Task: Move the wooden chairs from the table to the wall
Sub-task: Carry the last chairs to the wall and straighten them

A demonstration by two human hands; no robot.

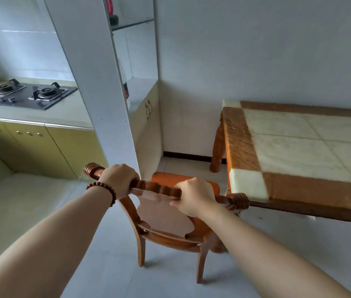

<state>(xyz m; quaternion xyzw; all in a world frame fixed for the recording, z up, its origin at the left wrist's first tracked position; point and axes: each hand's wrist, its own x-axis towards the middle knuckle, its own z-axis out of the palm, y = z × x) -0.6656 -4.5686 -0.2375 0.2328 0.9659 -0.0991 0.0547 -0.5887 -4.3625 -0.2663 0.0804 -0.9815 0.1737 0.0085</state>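
A wooden chair (166, 214) with an orange seat stands on the pale floor just below me, its back towards me. My left hand (119, 181), with a bead bracelet on the wrist, grips the carved top rail near its left end. My right hand (194, 195) grips the same rail towards its right end. The chair sits beside the near left corner of the table (241, 147), which has a wooden frame and a white tiled top. A plain white wall (245, 61) rises beyond the chair and the table.
A white partition (97, 82) stands to the left of the chair, with glass shelves and a low cabinet (146, 125) behind it. Further left is a kitchen counter (62, 117) with a two-burner gas hob (24, 93) over yellow-green cupboards.
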